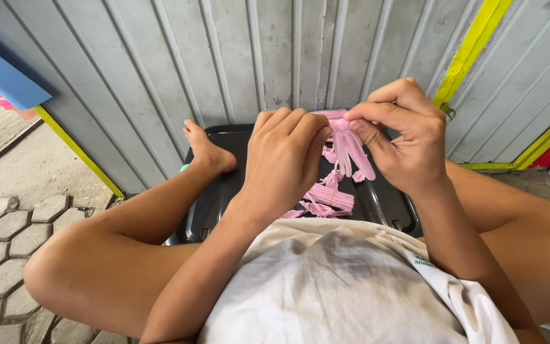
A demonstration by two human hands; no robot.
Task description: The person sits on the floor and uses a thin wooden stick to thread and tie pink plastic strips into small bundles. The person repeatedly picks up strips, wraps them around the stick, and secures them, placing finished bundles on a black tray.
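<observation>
Nearest the camera: white cotton shirt [326, 286], crumpled over the lap, a small printed mark at its right side. Bare knees to both sides, person seated low, left leg bent outward over grey hexagonal paving stones [1, 242].

Next up, both hands raised in front of the chest. Left hand [284, 156] curled, fingertips pinched on the top of a pink bundle of thin soft strips [348, 146]; back of the hand faces the camera, so the exact finger contact is hidden. Right hand [402, 137] clenched on the same bundle from the other side, thumb and forefinger pressing its upper end. Loose strip ends hang down between the two hands. Holding it high and close likely gives a clear look at the small top part being worked, with both pinches keeping it from splaying.

Below and behind the hands: black plastic tray [224, 191] with raised rim, resting between the legs, bare left foot [205, 150] on its far left corner. In it lie more pink strip bundles [329, 197] and scraps, kept within easy reach.

Farthest: grey corrugated metal wall [160, 64] with yellow painted stripes [472, 44], a red band at far right, a blue flat panel [1, 76] at upper left.
</observation>
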